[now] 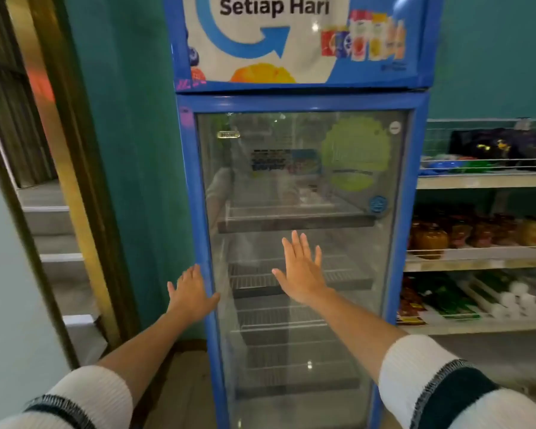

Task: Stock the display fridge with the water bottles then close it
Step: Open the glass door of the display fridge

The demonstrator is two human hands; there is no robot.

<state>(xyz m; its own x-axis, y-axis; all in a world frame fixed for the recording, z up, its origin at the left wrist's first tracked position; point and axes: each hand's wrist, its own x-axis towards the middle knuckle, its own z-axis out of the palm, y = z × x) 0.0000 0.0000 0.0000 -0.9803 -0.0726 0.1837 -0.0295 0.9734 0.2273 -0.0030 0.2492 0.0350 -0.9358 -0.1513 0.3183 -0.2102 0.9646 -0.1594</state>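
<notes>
Blue-framed display fridge (406, 212) stands shut with bare shelves, left hand (191, 294) flat on its left edge, right hand (300, 272) splayed on the glass (no water bottles in view), so pressing could smear or stress the pane.

My one camera sits on the person's head, close to the display fridge (300, 243), facing it head-on and tilted downward along both outstretched arms, its wide angle taking in stairs (53, 230) at left and store shelves (483, 258) at right.
</notes>
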